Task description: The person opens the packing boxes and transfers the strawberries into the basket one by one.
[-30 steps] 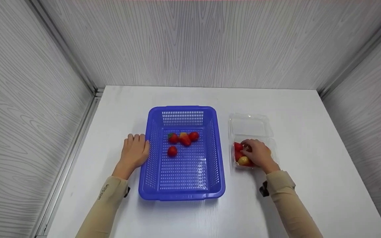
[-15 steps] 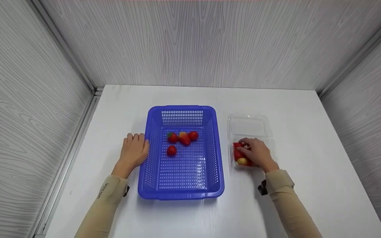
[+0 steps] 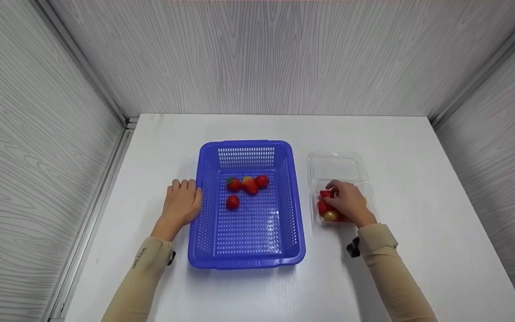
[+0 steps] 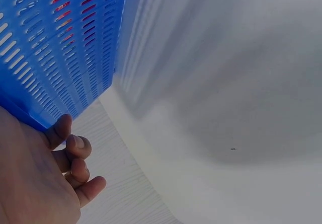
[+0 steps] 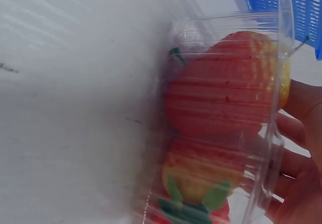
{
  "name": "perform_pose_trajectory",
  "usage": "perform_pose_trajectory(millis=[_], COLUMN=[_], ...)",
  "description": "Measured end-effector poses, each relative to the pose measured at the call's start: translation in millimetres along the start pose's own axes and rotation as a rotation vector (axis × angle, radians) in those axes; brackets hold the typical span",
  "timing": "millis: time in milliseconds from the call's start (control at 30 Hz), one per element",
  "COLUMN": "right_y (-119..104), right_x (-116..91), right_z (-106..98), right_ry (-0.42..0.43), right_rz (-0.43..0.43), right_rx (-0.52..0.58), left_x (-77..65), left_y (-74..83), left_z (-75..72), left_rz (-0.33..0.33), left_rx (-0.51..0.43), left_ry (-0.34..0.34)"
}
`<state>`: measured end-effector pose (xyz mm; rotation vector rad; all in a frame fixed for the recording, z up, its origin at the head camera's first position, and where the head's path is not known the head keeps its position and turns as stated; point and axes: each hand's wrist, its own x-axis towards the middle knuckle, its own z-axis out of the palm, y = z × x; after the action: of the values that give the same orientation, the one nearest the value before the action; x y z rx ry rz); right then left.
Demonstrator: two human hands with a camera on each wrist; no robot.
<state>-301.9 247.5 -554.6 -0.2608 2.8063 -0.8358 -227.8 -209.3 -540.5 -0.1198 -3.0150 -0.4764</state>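
My left hand (image 3: 181, 203) holds the left rim of a blue perforated basket (image 3: 246, 264), its thumb at the edge and its loosely curled fingers outside, as the left wrist view shows. Inside the basket lie several red strawberries (image 3: 249, 185). At right, my right hand (image 3: 349, 203) reaches into an open clear plastic clamshell box (image 3: 338, 172). Its thumb and fingers pinch a red strawberry (image 3: 325, 194), partly hidden by the hand. More strawberries (image 5: 221, 88) fill the box, seen through its clear wall in the right wrist view.
Both containers stand side by side on a white table (image 3: 257, 295). White wood-grain panels (image 3: 257, 58) enclose the table at the back and on both sides. The box's lid lies folded back, away from me.
My right hand has shifted slightly within the box, and the strawberries beneath its fingers have moved a little. My left hand and the basket keep their places.
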Motion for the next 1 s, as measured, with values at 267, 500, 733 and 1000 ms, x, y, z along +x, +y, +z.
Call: perform_pose_trajectory(millis=[267,500,733,1000], right_y=[-13,-43,-79,-120], right_x=[-2,-8,-6,2], right_z=[-12,-23,-24,-6], right_ry=[0.068,0.12,0.25,0.255], right_rz=[-0.072,-0.125,-0.253,-0.399], right_rx=[0.121,0.159,0.184,0.228], left_x=[0.9,-1.7,-3.5,-0.9], left_y=[-1.3,-2.0,-1.0,-1.5], left_z=[-0.3,0.0,2.0,0.3], left_rz=[-0.003,-0.005,-0.005,-0.003], left_rx=[-0.004,-0.006,-0.01,-0.004], left_ry=[-0.007,-0.007,-0.004,-0.002])
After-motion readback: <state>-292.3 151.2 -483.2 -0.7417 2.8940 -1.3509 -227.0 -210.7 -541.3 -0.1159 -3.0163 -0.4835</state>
